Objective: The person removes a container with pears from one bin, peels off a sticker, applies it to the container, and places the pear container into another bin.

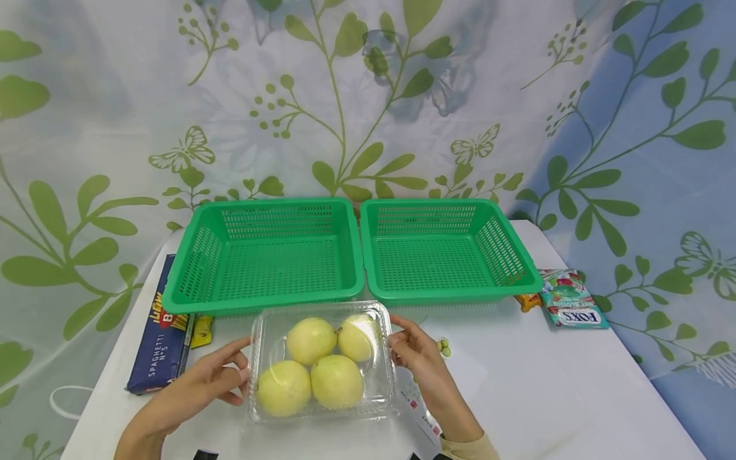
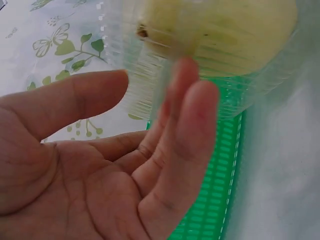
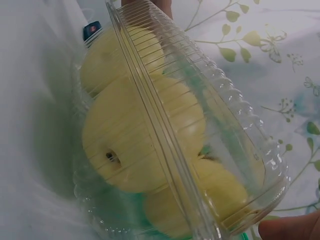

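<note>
A clear plastic clamshell box (image 1: 379, 380) of several round, pale yellow fruits (image 1: 337, 382) lies between my hands in the head view, in front of two green baskets. My right hand (image 1: 425, 367) holds the box's right edge with thumb and fingers; only a thumb (image 3: 292, 228) shows at the box corner in the right wrist view. At the left edge, my left hand (image 1: 201, 386) has its fingertips against or very close to the box. In the left wrist view its thumb stands apart from its fairly straight fingers, the box's side near the tips.
Green baskets stand side by side, one left (image 1: 282, 262) and one right (image 1: 431, 255). A blue spaghetti pack (image 1: 154, 354) and a small yellow packet (image 1: 201, 331) lie left. A FOX'S sweets bag (image 1: 569, 300) and an orange packet (image 1: 527, 301) lie right. Patterned curtain hangs behind.
</note>
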